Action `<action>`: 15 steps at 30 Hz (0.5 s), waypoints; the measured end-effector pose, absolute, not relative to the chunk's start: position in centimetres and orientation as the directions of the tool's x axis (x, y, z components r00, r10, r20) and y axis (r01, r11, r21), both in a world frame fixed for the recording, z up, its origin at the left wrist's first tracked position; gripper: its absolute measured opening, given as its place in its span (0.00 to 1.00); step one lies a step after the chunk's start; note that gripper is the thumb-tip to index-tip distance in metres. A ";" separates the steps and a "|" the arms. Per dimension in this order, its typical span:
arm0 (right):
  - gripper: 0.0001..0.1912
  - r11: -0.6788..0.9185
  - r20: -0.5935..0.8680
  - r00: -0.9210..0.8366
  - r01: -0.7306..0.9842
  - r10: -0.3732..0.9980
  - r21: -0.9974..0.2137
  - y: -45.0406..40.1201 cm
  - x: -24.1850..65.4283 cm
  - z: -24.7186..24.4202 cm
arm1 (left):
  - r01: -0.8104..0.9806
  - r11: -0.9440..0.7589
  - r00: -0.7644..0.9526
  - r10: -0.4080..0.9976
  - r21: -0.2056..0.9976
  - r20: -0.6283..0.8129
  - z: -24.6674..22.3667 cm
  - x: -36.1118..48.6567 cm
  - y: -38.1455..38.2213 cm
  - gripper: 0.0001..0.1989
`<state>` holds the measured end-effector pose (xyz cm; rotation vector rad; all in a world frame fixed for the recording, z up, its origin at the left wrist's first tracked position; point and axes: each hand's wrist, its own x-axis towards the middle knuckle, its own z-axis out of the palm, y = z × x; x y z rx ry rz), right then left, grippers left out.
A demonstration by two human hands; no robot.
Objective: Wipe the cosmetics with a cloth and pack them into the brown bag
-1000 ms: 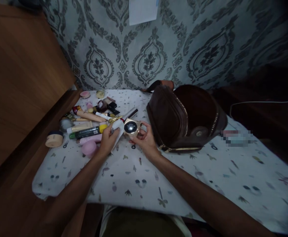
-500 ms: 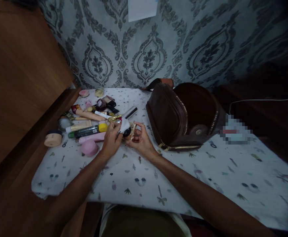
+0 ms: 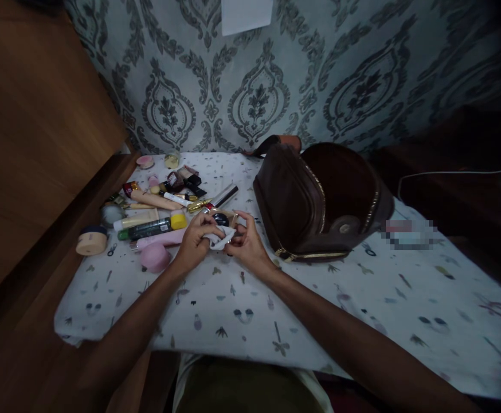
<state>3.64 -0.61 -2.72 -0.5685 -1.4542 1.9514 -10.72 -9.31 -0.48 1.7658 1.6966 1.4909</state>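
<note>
- The left hand [image 3: 194, 244] angled inward, fingers curled and clamped on a white cloth [image 3: 219, 238].
- The right hand [image 3: 247, 242] angled in opposite, gripping a gold compact [image 3: 220, 219] by its side.
- The compact was between both hands over the tabletop [image 3: 242, 338], dark round face upward, long axis hidden.

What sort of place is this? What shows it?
Likely a room in a home, perhaps a bedroom: ornate patterned wall covering, printed cloth over the work surface, and cosmetics spread beside an open brown bag.
</note>
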 end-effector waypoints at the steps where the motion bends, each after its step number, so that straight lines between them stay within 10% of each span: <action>1: 0.46 -0.203 0.024 -0.702 -0.237 0.711 -0.950 -0.6 3.6 -2.7 | 0.584 -0.261 -0.231 0.854 0.769 0.465 -0.3 -10.8 -9.4 0.20; 15: 0.45 -0.265 0.035 -0.673 -0.337 0.739 -0.903 -0.3 3.6 -2.7 | 0.378 -0.097 -0.625 0.707 0.921 0.331 0.2 -12.0 -9.0 0.11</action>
